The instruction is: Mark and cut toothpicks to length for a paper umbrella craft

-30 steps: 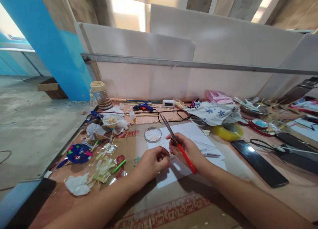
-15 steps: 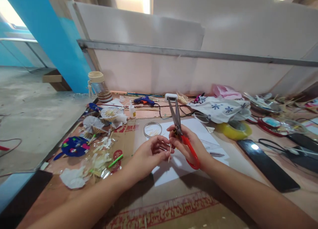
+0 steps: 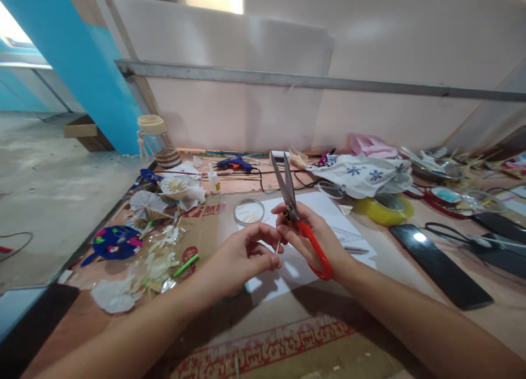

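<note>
My right hand (image 3: 309,234) is closed around red-handled scissors (image 3: 314,248), whose parted blades point up and away from me. Between the fingertips of my left hand (image 3: 255,252) is a thin, pale wooden stick (image 3: 278,246), pinched and mostly covered by the fingers. The two hands meet fingertip to fingertip over a white sheet of paper (image 3: 263,288). Just beyond my left hand stands a round clear dish (image 3: 249,211) with short thin sticks in it. A grey pen (image 3: 355,250) lies on the paper, right of my right wrist.
Paper fans and scraps (image 3: 164,253) crowd the left side. Behind lie a glue gun (image 3: 235,164), a small glue bottle (image 3: 214,179) and a glass jar (image 3: 160,143). On the right are yellow tape (image 3: 386,210), a black phone (image 3: 439,264) and flowered cloth (image 3: 361,173). Cardboard (image 3: 217,324) covers the front.
The view has shifted slightly, moving the background left. My left fingers have closed further over the stick, so less of it shows. The scissors remain in my right hand, blades still apart.
</note>
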Available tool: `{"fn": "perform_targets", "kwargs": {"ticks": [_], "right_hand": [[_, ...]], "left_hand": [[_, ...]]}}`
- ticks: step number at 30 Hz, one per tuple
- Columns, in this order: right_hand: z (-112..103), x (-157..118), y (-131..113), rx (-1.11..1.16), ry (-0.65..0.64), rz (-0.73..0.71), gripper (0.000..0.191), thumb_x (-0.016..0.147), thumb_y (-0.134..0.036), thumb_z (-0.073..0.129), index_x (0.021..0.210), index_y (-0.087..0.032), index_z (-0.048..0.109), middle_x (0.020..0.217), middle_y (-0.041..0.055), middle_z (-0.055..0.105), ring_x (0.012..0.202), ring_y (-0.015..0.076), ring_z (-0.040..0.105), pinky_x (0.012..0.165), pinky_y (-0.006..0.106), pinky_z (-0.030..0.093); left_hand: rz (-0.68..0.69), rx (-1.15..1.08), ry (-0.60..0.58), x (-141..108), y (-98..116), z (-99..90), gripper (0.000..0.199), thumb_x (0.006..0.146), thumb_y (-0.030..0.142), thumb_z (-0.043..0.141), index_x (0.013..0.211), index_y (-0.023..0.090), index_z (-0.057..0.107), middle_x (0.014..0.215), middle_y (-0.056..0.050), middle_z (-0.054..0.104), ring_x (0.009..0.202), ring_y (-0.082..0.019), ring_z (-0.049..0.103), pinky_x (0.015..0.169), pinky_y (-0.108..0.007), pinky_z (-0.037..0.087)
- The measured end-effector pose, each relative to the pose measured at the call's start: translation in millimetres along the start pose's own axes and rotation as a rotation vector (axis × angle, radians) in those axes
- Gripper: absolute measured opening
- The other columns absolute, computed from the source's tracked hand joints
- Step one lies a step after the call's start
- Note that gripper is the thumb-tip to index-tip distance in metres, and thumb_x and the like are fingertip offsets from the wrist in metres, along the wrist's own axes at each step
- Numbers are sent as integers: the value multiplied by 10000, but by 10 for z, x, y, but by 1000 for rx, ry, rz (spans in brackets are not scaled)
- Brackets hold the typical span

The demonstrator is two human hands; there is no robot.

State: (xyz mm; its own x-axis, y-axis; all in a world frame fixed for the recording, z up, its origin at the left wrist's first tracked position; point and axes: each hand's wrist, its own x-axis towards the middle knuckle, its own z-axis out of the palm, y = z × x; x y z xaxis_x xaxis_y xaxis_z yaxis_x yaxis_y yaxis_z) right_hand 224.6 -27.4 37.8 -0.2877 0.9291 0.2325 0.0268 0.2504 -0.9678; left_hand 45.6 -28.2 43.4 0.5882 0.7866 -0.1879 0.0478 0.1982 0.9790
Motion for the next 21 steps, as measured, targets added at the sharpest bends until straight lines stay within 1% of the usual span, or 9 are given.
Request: {"fn": "perform_targets", "kwargs": {"ticks": [3,5,7,9,11,13,15,17,21], "right_hand": [[-2,-1,-10,-15,-10,14,226,890,-298,582,1084,-216,499,761,-42,509,646,121,554,635,285,482],[-27,4,-33,-33,-9,28,250,896,-353,593,1084,-216,501,779,-31,513,664,128,547,642,287,470],[-90,4,-80,-82,-27,48,307,892,-434,614,1080,-215,509,784,-23,504,662,129,514,616,275,441],[-195,-8,-152,-158,-103,67,396,875,-520,635,1099,-218,513,787,-19,484,657,130,470,585,259,407],[-322,-29,-238,-227,-227,72,483,860,-599,626,1148,-227,515,808,-9,477,676,138,451,581,253,391],[-437,-48,-321,-301,-315,87,554,832,-689,597,1123,-220,551,813,6,490,686,148,441,582,257,378],[-510,-53,-384,-351,-352,112,630,781,-754,596,1093,-206,586,796,13,511,672,151,440,573,259,362],[-535,-40,-424,-376,-379,139,670,758,-789,580,1066,-194,607,775,17,531,650,150,440,563,260,358],[-507,7,-451,-470,-421,174,618,807,-771,527,996,-191,622,732,19,530,608,147,425,536,259,342]], "left_hand": [[46,20,14,8,-34,1,241,740,193,725,933,165,584,900,-3,649,645,-71,567,617,-229,442],[57,37,30,8,-37,-20,242,747,208,727,947,168,596,894,-10,648,668,-88,582,625,-238,458],[78,53,67,-5,-1,-68,270,764,222,721,1008,175,615,914,-24,658,726,-116,618,661,-255,487],[117,71,116,-33,77,-143,321,784,236,717,1090,188,633,977,-40,676,781,-132,640,721,-277,515],[164,97,154,-77,181,-231,350,804,250,711,1145,204,651,1048,-49,691,821,-134,644,780,-291,530],[208,133,176,-127,285,-315,364,817,256,705,1176,209,662,1074,-53,702,820,-127,637,786,-288,535],[251,173,203,-173,370,-383,371,819,249,701,1185,203,668,1065,-52,707,781,-114,625,752,-270,536],[288,206,234,-206,431,-431,389,813,234,702,1198,200,664,1060,-47,705,739,-102,618,714,-255,535],[336,238,268,-240,496,-487,379,812,223,705,1190,207,675,1156,-57,684,719,-90,627,698,-239,540]]}}
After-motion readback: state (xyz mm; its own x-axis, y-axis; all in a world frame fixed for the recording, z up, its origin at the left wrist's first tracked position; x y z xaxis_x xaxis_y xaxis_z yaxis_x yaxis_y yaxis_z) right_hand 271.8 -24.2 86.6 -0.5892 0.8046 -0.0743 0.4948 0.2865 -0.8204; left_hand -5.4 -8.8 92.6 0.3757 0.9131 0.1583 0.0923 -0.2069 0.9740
